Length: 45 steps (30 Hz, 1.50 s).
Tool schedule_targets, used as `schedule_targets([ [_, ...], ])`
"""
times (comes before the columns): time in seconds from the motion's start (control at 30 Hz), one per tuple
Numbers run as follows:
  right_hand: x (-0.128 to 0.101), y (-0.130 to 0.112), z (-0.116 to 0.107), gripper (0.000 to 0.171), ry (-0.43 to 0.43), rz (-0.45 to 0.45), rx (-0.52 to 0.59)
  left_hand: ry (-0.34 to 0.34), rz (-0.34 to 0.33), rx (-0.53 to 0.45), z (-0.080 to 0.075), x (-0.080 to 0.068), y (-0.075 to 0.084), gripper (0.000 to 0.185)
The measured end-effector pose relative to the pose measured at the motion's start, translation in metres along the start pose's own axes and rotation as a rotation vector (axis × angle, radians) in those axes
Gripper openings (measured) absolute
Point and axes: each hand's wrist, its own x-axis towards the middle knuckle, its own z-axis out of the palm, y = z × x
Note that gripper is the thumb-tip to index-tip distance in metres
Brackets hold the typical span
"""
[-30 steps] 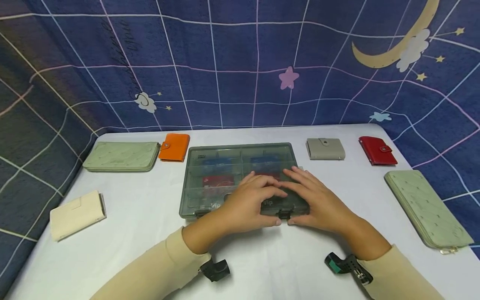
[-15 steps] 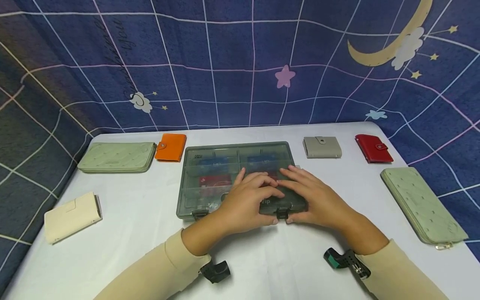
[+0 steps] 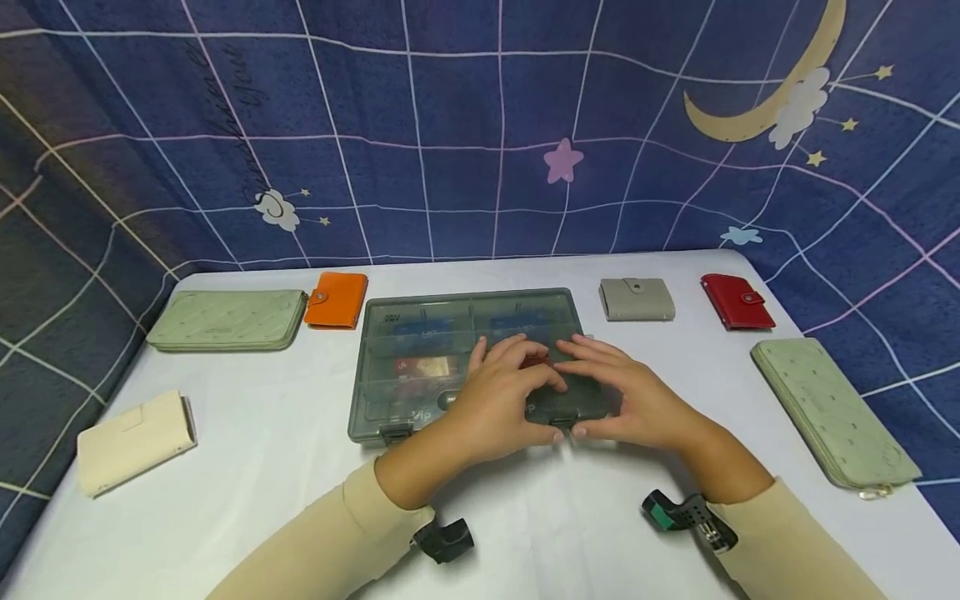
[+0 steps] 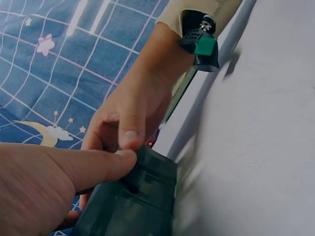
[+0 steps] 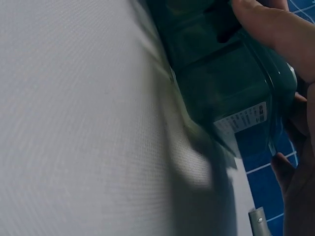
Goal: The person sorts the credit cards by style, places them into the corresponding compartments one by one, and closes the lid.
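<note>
A translucent grey storage box (image 3: 420, 367) lies shut in the middle of the white table (image 3: 262, 475), with blue and red cards showing through its lid. Both hands sit at its front right part. My left hand (image 3: 517, 396) has arched fingers on the lid and its thumb against the front edge by the right latch (image 3: 562, 423). My right hand (image 3: 618, 400) mirrors it, thumb beside the same latch. In the left wrist view the left thumb (image 4: 83, 169) and the right hand's thumb (image 4: 129, 132) meet on the box edge (image 4: 147, 191). The right wrist view shows the box corner (image 5: 221, 69) up close.
Wallets ring the box: a long green one (image 3: 223, 319) and an orange one (image 3: 335, 299) at the back left, a cream one (image 3: 133, 442) at the left, grey (image 3: 636, 300) and red (image 3: 737, 302) at the back right, another long green one (image 3: 832, 412) at the right. Blue cloth walls surround the table.
Both hands stay at the right latch. The fingers have arched up a little on the lid, and the view has shifted slightly.
</note>
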Motion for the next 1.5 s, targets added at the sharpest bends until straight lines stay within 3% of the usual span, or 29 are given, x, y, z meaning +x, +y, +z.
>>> schedule_targets([
  [0.13,0.0,0.001,0.0,0.074,0.012,0.008,0.004,0.006,-0.025,0.001,0.002,0.002,0.001,0.046],
  [0.53,-0.005,0.003,0.002,0.068,0.093,-0.003,-0.013,0.047,-0.005,0.059,0.006,0.006,0.005,0.047],
  [0.73,-0.006,0.0,0.005,0.066,0.125,-0.01,0.001,0.061,-0.005,0.027,0.007,0.005,0.005,0.049],
  [0.93,-0.005,-0.003,0.007,0.064,0.13,0.016,0.011,0.092,-0.001,-0.014,0.006,0.004,0.004,0.05],
  [1.3,0.0,-0.001,0.001,0.064,0.091,0.035,-0.002,0.08,0.008,-0.009,0.004,0.007,0.003,0.048],
  [1.4,0.0,0.002,-0.001,0.065,0.073,0.029,0.015,0.085,0.032,-0.046,0.003,0.006,0.0,0.048],
  [1.5,0.001,0.004,-0.004,0.065,0.049,0.01,0.038,0.108,0.068,-0.146,0.003,0.004,-0.004,0.044],
])
